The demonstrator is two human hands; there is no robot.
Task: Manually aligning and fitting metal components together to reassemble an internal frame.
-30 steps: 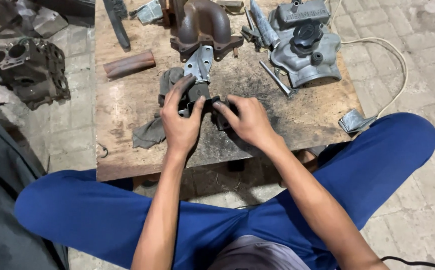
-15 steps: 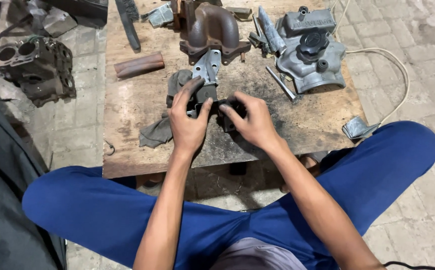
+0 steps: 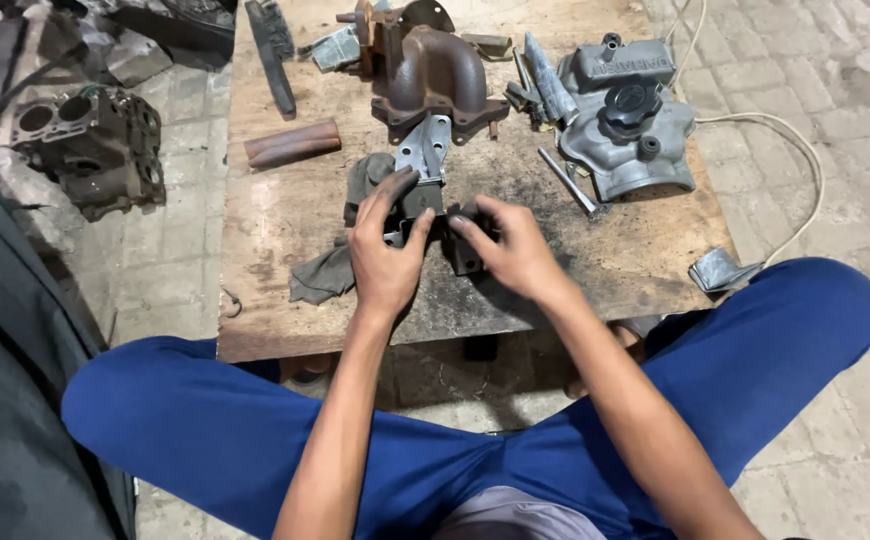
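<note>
Scuffed wooden table (image 3: 285, 215), greasy metal bracket (image 3: 425, 165)

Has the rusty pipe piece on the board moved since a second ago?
No. The rusty pipe piece keeps its place on the wooden board, left of the cast manifold; only the camera view shifted. Both hands stay on the dark part.

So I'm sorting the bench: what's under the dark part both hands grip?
Under the dark metal part, a grey rag spreads over the wooden table. The left hand and right hand cover the rest beneath it.
</note>
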